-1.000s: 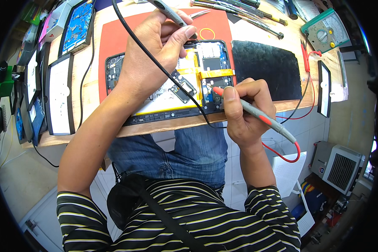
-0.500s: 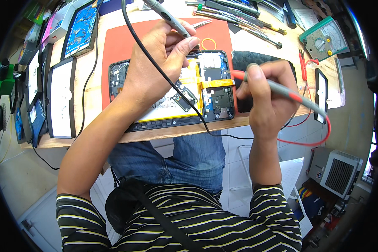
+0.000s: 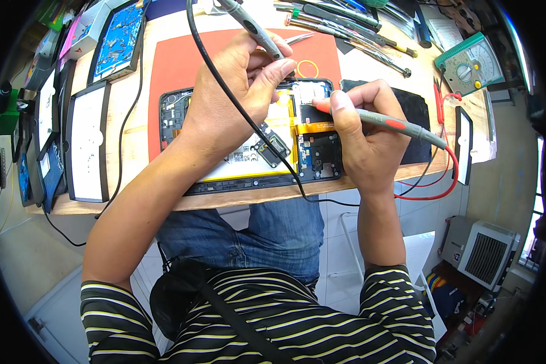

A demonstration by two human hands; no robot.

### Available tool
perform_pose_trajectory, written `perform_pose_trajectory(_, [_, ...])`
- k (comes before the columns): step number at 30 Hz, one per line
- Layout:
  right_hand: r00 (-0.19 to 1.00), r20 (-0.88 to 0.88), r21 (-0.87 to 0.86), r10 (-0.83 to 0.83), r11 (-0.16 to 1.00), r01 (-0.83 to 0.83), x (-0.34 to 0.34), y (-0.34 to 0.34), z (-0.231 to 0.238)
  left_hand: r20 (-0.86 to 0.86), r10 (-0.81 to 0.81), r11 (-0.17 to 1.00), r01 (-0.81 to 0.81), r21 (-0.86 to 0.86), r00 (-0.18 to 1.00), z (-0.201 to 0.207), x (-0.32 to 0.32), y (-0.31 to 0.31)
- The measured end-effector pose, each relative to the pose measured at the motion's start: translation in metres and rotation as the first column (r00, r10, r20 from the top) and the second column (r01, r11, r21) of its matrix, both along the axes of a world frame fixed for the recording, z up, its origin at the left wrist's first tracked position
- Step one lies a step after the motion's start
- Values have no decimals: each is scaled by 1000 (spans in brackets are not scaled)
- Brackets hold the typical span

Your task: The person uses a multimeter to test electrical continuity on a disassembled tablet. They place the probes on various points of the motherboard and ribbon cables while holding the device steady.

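An opened tablet (image 3: 255, 155) lies face down on a red mat (image 3: 182, 67), its battery, yellow flex cable and circuit boards exposed. My left hand (image 3: 230, 97) grips a grey probe with a black lead (image 3: 258, 33), tip down over the upper middle of the tablet. My right hand (image 3: 361, 136) holds a grey probe with a red tip and red lead (image 3: 394, 125) like a pen, its point on the board near the tablet's upper right.
An analogue multimeter (image 3: 467, 64) sits at the far right of the wooden bench. Screwdrivers and tweezers (image 3: 346, 30) lie along the back. Several tablets and screens (image 3: 88, 142) stand at the left. A black pad (image 3: 415, 112) lies right of the mat.
My right hand has moved up and to the right with the red probe, from the tablet's lower right edge to its upper right area. The left hand has barely shifted.
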State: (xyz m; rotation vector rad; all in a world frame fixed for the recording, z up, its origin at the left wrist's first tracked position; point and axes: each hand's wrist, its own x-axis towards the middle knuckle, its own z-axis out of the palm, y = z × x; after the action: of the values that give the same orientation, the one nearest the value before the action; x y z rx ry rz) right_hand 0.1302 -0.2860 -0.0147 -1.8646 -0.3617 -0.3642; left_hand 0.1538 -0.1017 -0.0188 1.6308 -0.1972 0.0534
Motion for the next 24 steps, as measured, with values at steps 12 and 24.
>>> perform_pose_trajectory(12, [999, 39, -25, -22, 999, 23, 3, 2, -7, 25, -11, 1000, 11, 4, 1000, 1, -1, 1])
perform_pose_trajectory(24, [999, 45, -28, -26, 999, 28, 2, 3, -8, 19, -3, 1000, 3, 15, 1000, 1, -1, 0])
